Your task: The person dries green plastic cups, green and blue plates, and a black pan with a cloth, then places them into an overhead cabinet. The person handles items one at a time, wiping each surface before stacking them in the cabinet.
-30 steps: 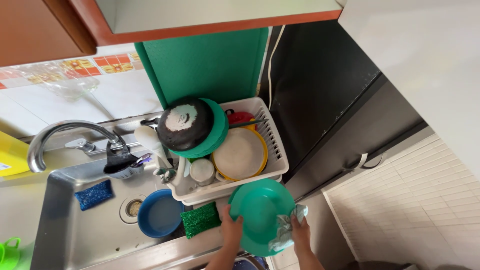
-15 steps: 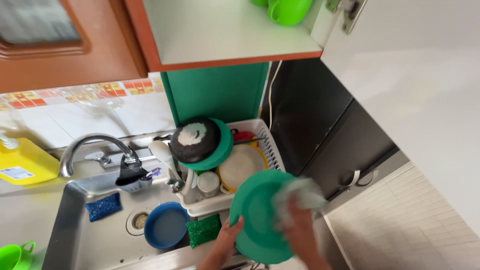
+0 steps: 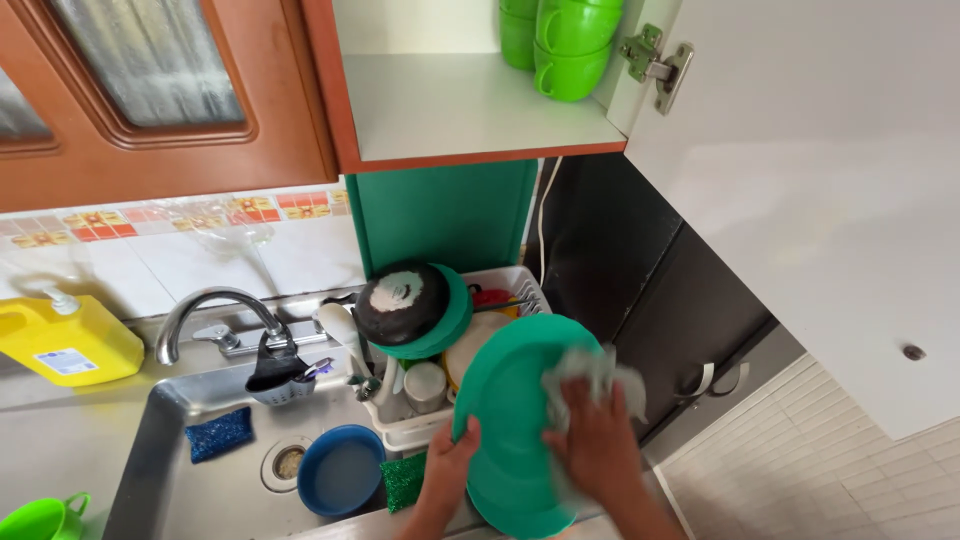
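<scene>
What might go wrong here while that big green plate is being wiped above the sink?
The green plate is held on edge by the left hand at its lower rim alone, while the right hand presses a cloth on it; it could slip and fall onto the blue bowl in the sink. The crowded dish rack sits right beside it, so a swing might knock the black pan.

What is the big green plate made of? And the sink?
The plate looks like plastic: one even green colour with a soft, dull shine. The sink looks like steel: grey, brushed metal with pale reflections. The right hand presses a cloth on the plate.
</scene>
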